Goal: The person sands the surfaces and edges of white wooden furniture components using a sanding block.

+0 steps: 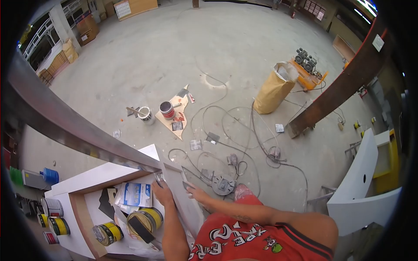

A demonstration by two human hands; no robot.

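My left hand point(162, 192) is closed on a putty knife point(160, 177), its pale metal blade against the white panel edge. To its right, my right hand point(197, 193) grips a thin dark flat piece point(187, 184), perhaps a spreader, by the outer side of the white cabinet point(177, 182). Inside the cabinet, left of my left arm, stand a large yellow-banded can point(153, 216) with a dark flat tool point(140, 228) across it and a smaller can point(109, 233). A blue-and-white packet point(136, 194) lies above them.
A metal post point(78, 130) slants over the cabinet. Cables and a round grey power-tool part point(223, 185) lie on the floor near my foot. Paint cans point(166, 110) stand on a board ahead; a brown sack point(274, 89) and an orange compressor point(307, 71) are at right.
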